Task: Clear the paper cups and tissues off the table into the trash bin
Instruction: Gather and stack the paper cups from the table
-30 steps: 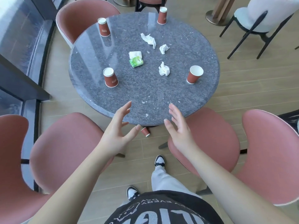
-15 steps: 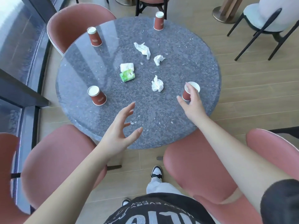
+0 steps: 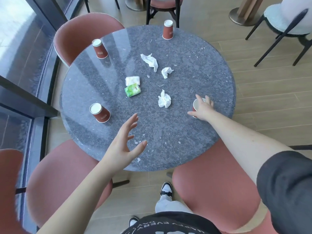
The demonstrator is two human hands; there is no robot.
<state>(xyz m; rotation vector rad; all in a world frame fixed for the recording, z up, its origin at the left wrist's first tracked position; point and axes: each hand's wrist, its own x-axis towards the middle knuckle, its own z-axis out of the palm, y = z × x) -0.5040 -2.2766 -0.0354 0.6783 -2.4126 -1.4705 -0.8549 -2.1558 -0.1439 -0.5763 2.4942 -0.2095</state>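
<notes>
Pink chairs ring a round grey worktop [image 3: 168, 146], above whose near edge the left hand [image 3: 125, 144] hovers, fingers spread and empty. Further right, the right hand [image 3: 202, 108] wraps an upright paper cup [image 3: 195, 105]; squeezing gently should avoid crushing it. Beyond lie crumpled tissues [image 3: 164, 99] and three upturned cups [image 3: 99, 112]; no bin shows.

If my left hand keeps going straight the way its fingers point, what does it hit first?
Probably the crumpled tissue nearest the left hand: its fingers aim up and slightly right over bare table. Depth is unclear.
</notes>
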